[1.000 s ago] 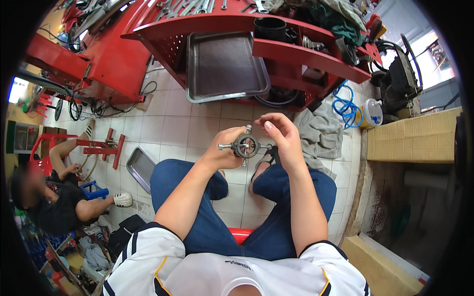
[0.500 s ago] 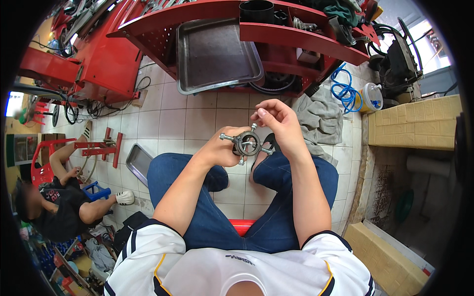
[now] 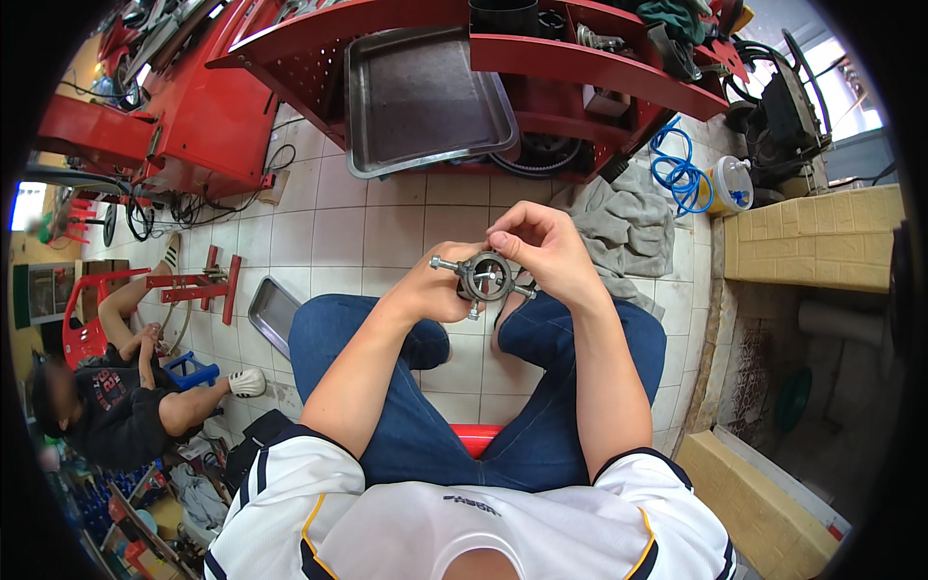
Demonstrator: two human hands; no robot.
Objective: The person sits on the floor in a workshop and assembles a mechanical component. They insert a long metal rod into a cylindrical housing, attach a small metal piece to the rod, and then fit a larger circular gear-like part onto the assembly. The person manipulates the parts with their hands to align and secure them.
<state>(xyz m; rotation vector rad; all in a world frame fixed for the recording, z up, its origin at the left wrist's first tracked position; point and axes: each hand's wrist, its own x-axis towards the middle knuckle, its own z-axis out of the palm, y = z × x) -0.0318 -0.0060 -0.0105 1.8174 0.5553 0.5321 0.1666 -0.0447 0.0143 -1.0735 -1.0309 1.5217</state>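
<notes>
My left hand (image 3: pixel 437 289) is closed around the left side of a dark metal ring (image 3: pixel 466 280) and holds it up between my knees. Several bolts with bright hex heads stick out from the ring's rim, and a shiny metal piece shows inside its opening. My right hand (image 3: pixel 546 253) is at the ring's far side, with thumb and forefinger pinched where the upper bolt sits. The fingers cover most of that bolt.
Ahead stands a red tool cart (image 3: pixel 580 72) with a metal tray (image 3: pixel 425 92) jutting from it. A grey cloth (image 3: pixel 623 227), blue hose (image 3: pixel 677 179) and white bucket (image 3: pixel 732 184) lie right. At left, a smaller tray (image 3: pixel 275 314) is near a seated person (image 3: pixel 116 396).
My right hand has come down from just above the ring, and its thumb and forefinger have closed at the upper bolt. The left hand keeps its hold. The seated person's hands have shifted.
</notes>
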